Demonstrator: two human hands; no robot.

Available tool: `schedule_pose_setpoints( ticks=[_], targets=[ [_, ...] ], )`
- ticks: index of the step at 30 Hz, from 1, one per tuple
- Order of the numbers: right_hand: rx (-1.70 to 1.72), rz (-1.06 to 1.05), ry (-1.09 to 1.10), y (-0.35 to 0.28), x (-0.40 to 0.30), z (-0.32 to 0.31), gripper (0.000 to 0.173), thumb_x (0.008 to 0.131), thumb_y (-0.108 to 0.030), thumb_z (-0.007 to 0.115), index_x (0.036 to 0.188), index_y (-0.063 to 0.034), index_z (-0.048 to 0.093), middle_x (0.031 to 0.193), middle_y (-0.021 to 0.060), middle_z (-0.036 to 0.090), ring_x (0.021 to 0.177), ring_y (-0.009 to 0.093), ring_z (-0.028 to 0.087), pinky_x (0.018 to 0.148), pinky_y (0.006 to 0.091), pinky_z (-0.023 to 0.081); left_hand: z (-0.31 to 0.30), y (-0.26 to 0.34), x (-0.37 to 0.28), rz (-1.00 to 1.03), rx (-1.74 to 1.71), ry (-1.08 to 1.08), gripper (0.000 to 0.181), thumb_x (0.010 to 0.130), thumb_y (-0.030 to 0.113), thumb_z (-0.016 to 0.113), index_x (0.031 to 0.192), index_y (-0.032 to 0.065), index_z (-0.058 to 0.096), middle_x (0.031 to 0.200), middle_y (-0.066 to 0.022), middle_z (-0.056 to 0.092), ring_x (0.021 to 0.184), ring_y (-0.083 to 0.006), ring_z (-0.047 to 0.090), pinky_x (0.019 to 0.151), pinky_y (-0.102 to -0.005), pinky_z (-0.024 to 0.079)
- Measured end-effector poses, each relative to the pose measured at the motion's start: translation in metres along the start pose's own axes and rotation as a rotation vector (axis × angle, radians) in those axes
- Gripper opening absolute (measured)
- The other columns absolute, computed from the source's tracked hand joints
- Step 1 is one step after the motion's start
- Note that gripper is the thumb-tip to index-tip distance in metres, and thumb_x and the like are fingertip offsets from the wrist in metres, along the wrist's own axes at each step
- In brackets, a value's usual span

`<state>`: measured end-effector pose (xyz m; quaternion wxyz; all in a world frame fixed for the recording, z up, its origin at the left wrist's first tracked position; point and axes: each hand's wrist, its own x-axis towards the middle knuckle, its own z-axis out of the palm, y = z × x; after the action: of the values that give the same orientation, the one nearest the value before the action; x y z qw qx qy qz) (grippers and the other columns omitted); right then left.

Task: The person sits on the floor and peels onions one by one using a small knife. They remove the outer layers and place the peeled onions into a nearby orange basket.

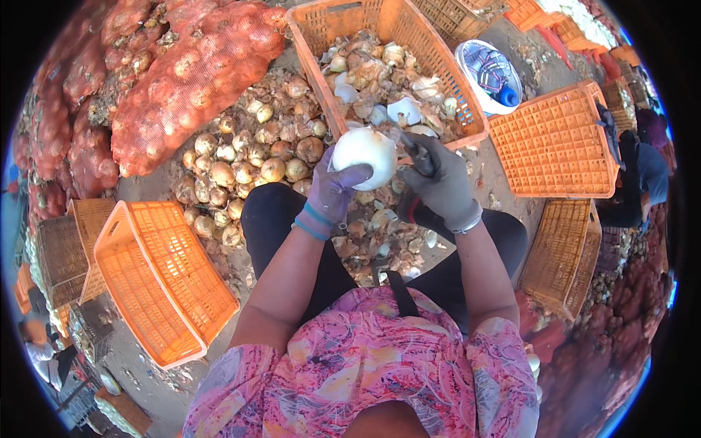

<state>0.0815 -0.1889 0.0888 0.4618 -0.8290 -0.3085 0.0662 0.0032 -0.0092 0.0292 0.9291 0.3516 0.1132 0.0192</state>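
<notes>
In my left hand [334, 189], gloved in purple, is a peeled white onion [366, 157]; the thumb lies across its near side. My right hand [438, 178], in a grey glove, grips a small knife [412, 145] whose blade points up and left, close beside the onion. Just beyond both hands stands an orange plastic crate [324, 82] with onion skins and peelings [378, 71] inside. Unpeeled onions [257, 148] lie heaped on the ground to the left of my hands. More peelings [378, 230] are scattered between my legs.
Red mesh sacks of onions [202, 76] are piled at upper left. An orange crate [164, 279] lies at left, with another crate [553, 145] at right. A white bucket [490, 74] holds cloth and a blue-capped item. A person [646, 175] bends at the far right.
</notes>
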Motion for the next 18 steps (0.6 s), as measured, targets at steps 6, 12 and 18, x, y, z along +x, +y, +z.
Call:
schedule_pose_setpoints(
  ticks=[6,12,18],
  targets=[
    [0.223,0.259,-0.102,0.015,0.008,-0.012,0.044,0.077,-0.012,0.072,0.119,-0.0089,0.058,0.086,0.0078,0.066,0.079,0.02,0.067,0.069,0.0305,0.052,0.007,-0.001,-0.007,0.004,0.092,-0.001,0.068,0.063,0.006,0.077,0.126,-0.0021,0.053,0.111,-0.0135,0.065,0.103,-0.0252,0.064,0.091,-0.0389,0.053],
    [-0.516,-0.227,-0.2,0.003,-0.038,-0.025,0.07,0.073,-0.025,0.074,0.136,-0.0154,0.045,0.086,0.0067,0.062,0.074,0.025,0.063,0.059,0.0366,0.052,-0.004,0.003,0.0,-0.067,-0.04,-0.043,0.064,0.073,0.008,0.068,0.131,-0.0033,0.047,0.117,-0.0155,0.062,0.106,-0.0275,0.063,0.092,-0.0407,0.052],
    [-0.555,-0.374,-0.24,0.009,-0.031,-0.027,0.069,0.076,-0.036,0.069,0.138,-0.0185,0.044,0.082,0.0055,0.059,0.068,0.024,0.061,0.055,0.0375,0.05,0.005,0.004,-0.01,-0.217,-0.092,-0.147,0.067,0.075,0.017,0.069,0.134,-0.003,0.044,0.121,-0.0158,0.059,0.108,-0.0283,0.062,0.093,-0.04,0.052]
  ],
)
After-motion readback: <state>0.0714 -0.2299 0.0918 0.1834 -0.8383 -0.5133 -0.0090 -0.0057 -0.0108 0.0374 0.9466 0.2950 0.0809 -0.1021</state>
